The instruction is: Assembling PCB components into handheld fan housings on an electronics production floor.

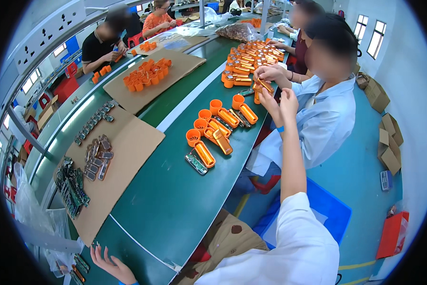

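Low at the left, my left hand (112, 266) is open with its fingers spread, beside the corner of a brown cardboard sheet (130, 142). My right arm stretches forward, and my right hand (289, 102) is up by a co-worker's hands; its fingers look bunched, and anything in them is hidden. The co-worker's hands (269, 73) hold a shiny orange casing (264, 86). On the green table between my hands lie several orange casings (204, 154), round orange cups (193, 137) and a green circuit board (196, 162).
Stacked circuit boards (72, 187) and small grey parts (99, 159) lie on the near cardboard. Orange cups (147, 74) fill a farther sheet. Many orange assemblies (251, 59) crowd the far right edge. A blue bin (334, 209) stands below my right arm. Several people sit along the table.
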The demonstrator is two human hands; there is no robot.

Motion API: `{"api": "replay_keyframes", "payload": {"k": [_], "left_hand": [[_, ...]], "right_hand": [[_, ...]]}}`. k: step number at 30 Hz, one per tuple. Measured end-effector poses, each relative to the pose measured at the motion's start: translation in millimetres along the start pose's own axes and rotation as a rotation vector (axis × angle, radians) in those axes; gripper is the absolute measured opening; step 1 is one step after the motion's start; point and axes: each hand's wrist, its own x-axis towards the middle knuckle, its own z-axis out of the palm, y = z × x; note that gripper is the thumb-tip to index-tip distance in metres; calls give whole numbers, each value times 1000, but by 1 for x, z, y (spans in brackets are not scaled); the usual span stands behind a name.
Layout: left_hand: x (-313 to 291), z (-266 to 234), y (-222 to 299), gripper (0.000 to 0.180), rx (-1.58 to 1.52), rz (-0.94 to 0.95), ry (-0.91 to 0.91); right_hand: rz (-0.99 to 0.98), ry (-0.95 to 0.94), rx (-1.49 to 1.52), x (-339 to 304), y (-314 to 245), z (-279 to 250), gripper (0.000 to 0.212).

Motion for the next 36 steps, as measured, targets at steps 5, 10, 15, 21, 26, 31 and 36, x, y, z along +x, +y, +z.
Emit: {"api": "replay_keyframes", "payload": {"k": [5, 10, 15, 21, 26, 31, 36], "left_hand": [[0, 1, -7, 42, -29, -46, 40], [-6, -1, -13, 40, 18, -137, 25], [-24, 6, -54, 59, -44, -387, -42], [-24, 5, -49, 56, -61, -422, -25], [-19, 9, -37, 53, -53, -446, -12], [-15, 15, -35, 50, -86, -430, -26], [-23, 1, -34, 45, -51, -404, -67]], "right_hand": [[155, -265, -46, 13, 70, 39, 27], [252, -418, 102, 15, 28, 41, 34], [270, -399, 113, 19, 45, 37, 31], [301, -505, 196, 13, 21, 38, 36], [279, -668, 117, 13, 6, 35, 37], [355, -786, 165, 26, -19, 3, 35], [393, -995, 124, 16, -47, 10, 36]]}}
